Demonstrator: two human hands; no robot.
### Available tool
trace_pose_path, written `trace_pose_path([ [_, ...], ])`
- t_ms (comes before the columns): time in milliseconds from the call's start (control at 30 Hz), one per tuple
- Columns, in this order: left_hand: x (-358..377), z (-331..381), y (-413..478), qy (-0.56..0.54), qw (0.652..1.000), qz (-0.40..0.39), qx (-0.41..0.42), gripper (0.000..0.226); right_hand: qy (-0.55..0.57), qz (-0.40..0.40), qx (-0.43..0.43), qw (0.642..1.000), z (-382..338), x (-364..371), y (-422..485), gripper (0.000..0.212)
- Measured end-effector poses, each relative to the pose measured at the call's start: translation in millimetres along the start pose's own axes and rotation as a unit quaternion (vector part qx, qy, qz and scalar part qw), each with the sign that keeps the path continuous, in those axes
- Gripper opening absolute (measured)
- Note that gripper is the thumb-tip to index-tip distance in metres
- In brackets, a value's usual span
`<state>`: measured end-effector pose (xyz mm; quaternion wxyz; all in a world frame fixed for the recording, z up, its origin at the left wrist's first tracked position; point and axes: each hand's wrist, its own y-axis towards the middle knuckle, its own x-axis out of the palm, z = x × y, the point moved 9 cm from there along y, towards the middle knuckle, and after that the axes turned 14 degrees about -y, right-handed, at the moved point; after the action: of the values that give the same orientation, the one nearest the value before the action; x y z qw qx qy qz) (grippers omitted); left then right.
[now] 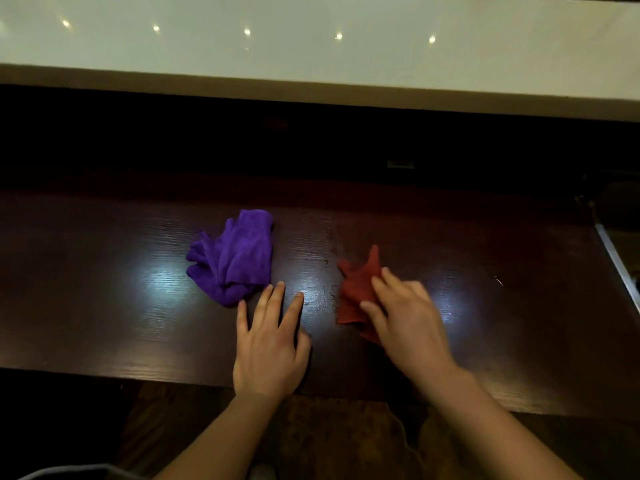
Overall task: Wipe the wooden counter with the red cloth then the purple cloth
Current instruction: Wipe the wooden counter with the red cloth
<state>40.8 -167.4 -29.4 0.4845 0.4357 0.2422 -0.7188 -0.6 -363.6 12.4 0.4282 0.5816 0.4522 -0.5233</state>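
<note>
The dark wooden counter [104, 289] runs across the middle of the view. A crumpled purple cloth [233, 258] lies on it left of centre. To its right lies the red cloth [356, 292], partly covered by my right hand [405, 320], whose fingers press down on its right side. The hand looks blurred. My left hand [270, 344] rests flat on the wood with fingers spread, just below and right of the purple cloth, its fingertips close to that cloth's lower edge but holding nothing.
A pale raised ledge [311, 46] with reflected ceiling lights runs along the back, above a dark recess. The counter's near edge is by my wrists. A metal rail [616, 258] borders the counter's right end. Patterned floor shows below.
</note>
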Motion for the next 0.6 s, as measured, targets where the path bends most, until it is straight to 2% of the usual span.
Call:
trace_pose_path([
  [133,1,-1,0,0.000,1.000,-0.007,-0.006,0.055,-0.087,-0.008,-0.149,0.985,-11,15,-8,0.051],
  [200,2,-2,0,0.004,1.000,-0.009,-0.008,0.056,-0.123,-0.038,-0.264,0.956,-16,32,-6,0.061],
  [267,4,-3,1,0.004,1.000,-0.010,-0.008,0.056,-0.138,-0.050,-0.326,0.934,-17,46,11,0.064],
  [333,4,-4,1,-0.001,1.000,-0.009,-0.007,0.056,-0.128,-0.042,-0.285,0.949,-10,50,51,0.060],
  [400,3,-3,0,-0.005,1.000,-0.005,-0.007,0.055,-0.087,-0.033,-0.142,0.986,8,44,107,0.061],
  [467,1,-1,1,-0.007,1.000,-0.003,-0.006,0.055,-0.052,-0.043,-0.037,0.997,12,40,147,0.061],
  [533,1,-1,2,-0.011,1.000,-0.004,-0.005,0.056,-0.047,-0.037,-0.056,0.997,-13,40,153,0.059],
  [600,-1,-2,1,-0.019,1.000,-0.001,-0.009,0.059,-0.063,-0.007,-0.163,0.985,-48,43,114,0.056],
])
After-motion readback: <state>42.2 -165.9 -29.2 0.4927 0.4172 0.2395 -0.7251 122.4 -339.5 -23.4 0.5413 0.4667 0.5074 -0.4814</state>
